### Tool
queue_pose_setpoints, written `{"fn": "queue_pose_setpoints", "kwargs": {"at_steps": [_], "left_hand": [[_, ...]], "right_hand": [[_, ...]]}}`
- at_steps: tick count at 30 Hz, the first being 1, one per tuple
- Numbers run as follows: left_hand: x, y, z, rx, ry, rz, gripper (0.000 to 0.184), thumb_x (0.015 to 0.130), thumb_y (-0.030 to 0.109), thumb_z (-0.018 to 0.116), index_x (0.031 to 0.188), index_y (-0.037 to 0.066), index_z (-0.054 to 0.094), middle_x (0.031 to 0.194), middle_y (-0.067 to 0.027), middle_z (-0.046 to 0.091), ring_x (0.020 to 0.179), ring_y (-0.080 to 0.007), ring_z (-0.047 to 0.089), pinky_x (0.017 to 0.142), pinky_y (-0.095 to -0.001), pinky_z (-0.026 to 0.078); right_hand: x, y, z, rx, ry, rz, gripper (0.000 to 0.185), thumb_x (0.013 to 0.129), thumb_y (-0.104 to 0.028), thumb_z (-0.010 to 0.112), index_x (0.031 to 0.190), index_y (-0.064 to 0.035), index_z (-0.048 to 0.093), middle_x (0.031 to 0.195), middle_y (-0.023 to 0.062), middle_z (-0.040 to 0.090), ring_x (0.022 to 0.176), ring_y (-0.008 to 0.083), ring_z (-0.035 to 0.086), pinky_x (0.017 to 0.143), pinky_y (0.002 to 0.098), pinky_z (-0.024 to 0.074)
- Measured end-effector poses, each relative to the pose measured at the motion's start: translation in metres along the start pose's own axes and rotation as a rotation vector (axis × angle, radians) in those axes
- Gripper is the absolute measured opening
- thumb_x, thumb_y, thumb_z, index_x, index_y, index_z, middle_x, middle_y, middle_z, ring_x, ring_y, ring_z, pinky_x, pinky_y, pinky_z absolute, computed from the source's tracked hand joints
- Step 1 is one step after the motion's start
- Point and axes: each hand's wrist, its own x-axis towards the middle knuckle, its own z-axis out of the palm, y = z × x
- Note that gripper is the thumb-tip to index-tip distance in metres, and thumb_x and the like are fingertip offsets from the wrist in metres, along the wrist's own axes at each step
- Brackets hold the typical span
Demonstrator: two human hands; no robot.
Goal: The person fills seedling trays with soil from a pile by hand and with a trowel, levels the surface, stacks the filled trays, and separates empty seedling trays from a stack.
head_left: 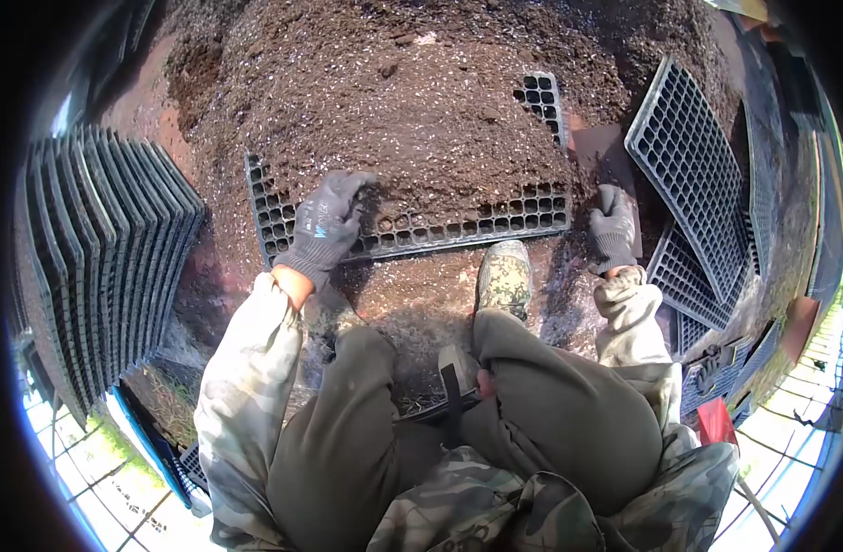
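A black seedling tray (522, 219) lies in front of me, mostly buried under dark potting soil (412, 120); bare cells show along its near edge, left end and far right corner. Above its left part is my left hand (327, 219) in a dark grey glove, fingers reaching right over the soil, thumb apart, holding nothing visible. Just beyond the tray's right end, my right hand (613, 225), also gloved, has its fingers curled in. A flat brownish surface (602, 152) shows beside and behind that hand; whether the fingers grip anything is hidden.
Stacked black trays (108, 248) stand at the left. On the right, a tray (688, 166) leans at a slant over another tray (683, 276). A red object (716, 423) is by my right elbow. My boot (506, 276) is close to the tray's near edge.
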Motion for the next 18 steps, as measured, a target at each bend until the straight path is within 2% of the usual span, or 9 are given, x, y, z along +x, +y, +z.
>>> {"fn": "queue_pose_setpoints", "kwargs": {"at_steps": [4, 6, 7, 10, 12, 13, 15, 16, 18], "left_hand": [[0.023, -0.009, -0.044, 0.151, -0.023, 0.046, 0.023, 0.087, 0.015, 0.059, 0.11, 0.014, 0.06, 0.089, -0.0151, 0.062, 0.08, -0.0319, 0.062, 0.069, -0.0419, 0.049], [0.055, 0.006, -0.072, 0.171, -0.458, -0.398, 0.021, 0.092, 0.025, 0.056, 0.106, 0.011, 0.062, 0.085, -0.016, 0.064, 0.079, -0.0316, 0.064, 0.071, -0.0418, 0.05], [0.066, 0.004, -0.073, 0.194, -0.461, -0.401, 0.021, 0.092, 0.025, 0.056, 0.106, 0.011, 0.062, 0.085, -0.016, 0.064, 0.079, -0.0316, 0.064, 0.071, -0.0418, 0.05], [0.11, -0.013, -0.06, 0.22, -0.286, -0.29, 0.026, 0.094, 0.031, 0.054, 0.106, 0.01, 0.062, 0.085, -0.017, 0.066, 0.081, -0.0326, 0.064, 0.073, -0.0413, 0.05], [0.152, -0.027, -0.041, 0.185, -0.125, -0.258, 0.029, 0.093, 0.025, 0.057, 0.117, 0.01, 0.06, 0.101, -0.0135, 0.067, 0.092, -0.0217, 0.066, 0.078, -0.0338, 0.051], [0.173, -0.039, -0.029, 0.192, -0.127, -0.243, 0.029, 0.093, 0.025, 0.057, 0.117, 0.01, 0.06, 0.101, -0.0135, 0.067, 0.092, -0.0217, 0.066, 0.078, -0.0338, 0.051], [0.214, -0.056, -0.007, 0.158, 0.056, -0.214, 0.031, 0.093, 0.023, 0.056, 0.122, 0.012, 0.059, 0.108, -0.0136, 0.067, 0.101, -0.024, 0.064, 0.087, -0.0342, 0.049], [0.234, -0.059, -0.001, 0.122, -0.02, -0.327, 0.039, 0.091, 0.027, 0.058, 0.127, 0.013, 0.055, 0.118, -0.0179, 0.062, 0.11, -0.0293, 0.059, 0.095, -0.0373, 0.045], [0.262, -0.055, 0.02, 0.183, 0.023, -0.341, 0.046, 0.088, 0.033, 0.061, 0.129, 0.014, 0.053, 0.121, -0.0221, 0.058, 0.111, -0.0343, 0.058, 0.094, -0.0409, 0.046]], "right_hand": [[-0.009, 0.044, 0.012, 0.275, 0.12, 0.174, 0.041, 0.075, -0.017, 0.064, 0.114, -0.0047, 0.058, 0.101, 0.0218, 0.063, 0.094, 0.0393, 0.06, 0.084, 0.0415, 0.0466], [0.0, 0.047, 0.008, 0.19, 0.068, 0.255, 0.041, 0.075, -0.018, 0.067, 0.112, -0.0022, 0.058, 0.098, 0.0211, 0.064, 0.094, 0.0363, 0.062, 0.083, 0.0399, 0.047], [0.006, 0.049, 0.009, 0.158, 0.056, 0.245, 0.042, 0.075, -0.019, 0.068, 0.112, -0.0023, 0.059, 0.096, 0.0192, 0.065, 0.093, 0.0343, 0.063, 0.081, 0.0386, 0.0476], [0.032, 0.018, -0.007, 0.047, -0.081, 0.366, 0.044, 0.076, -0.028, 0.067, 0.108, 0.0, 0.06, 0.096, 0.0225, 0.065, 0.094, 0.0371, 0.063, 0.08, 0.0409, 0.0475], [0.048, 0.018, -0.001, -0.015, -0.204, 0.458, 0.049, 0.076, -0.037, 0.064, 0.106, 0.0018, 0.062, 0.1, 0.0273, 0.064, 0.097, 0.0405, 0.061, 0.083, 0.044, 0.0476], [0.051, 0.022, 0.009, -0.005, -0.197, 0.468, 0.049, 0.076, -0.037, 0.064, 0.106, 0.0018, 0.062, 0.1, 0.0273, 0.064, 0.097, 0.0405, 0.061, 0.083, 0.044, 0.0476], [0.05, 0.024, 0.019, 0.02, -0.024, 0.461, 0.048, 0.076, -0.036, 0.063, 0.106, 0.0017, 0.063, 0.099, 0.0293, 0.063, 0.1, 0.0417, 0.06, 0.086, 0.0451, 0.0478], [0.048, 0.022, 0.015, 0.063, -0.056, 0.49, 0.051, 0.075, -0.038, 0.064, 0.11, -0.0013, 0.063, 0.099, 0.0302, 0.063, 0.101, 0.0426, 0.06, 0.088, 0.0457, 0.048], [0.051, 0.027, 0.021, -0.017, -0.106, 0.546, 0.052, 0.074, -0.039, 0.064, 0.111, -0.0019, 0.063, 0.101, 0.0301, 0.063, 0.101, 0.0423, 0.06, 0.088, 0.0456, 0.048]]}}
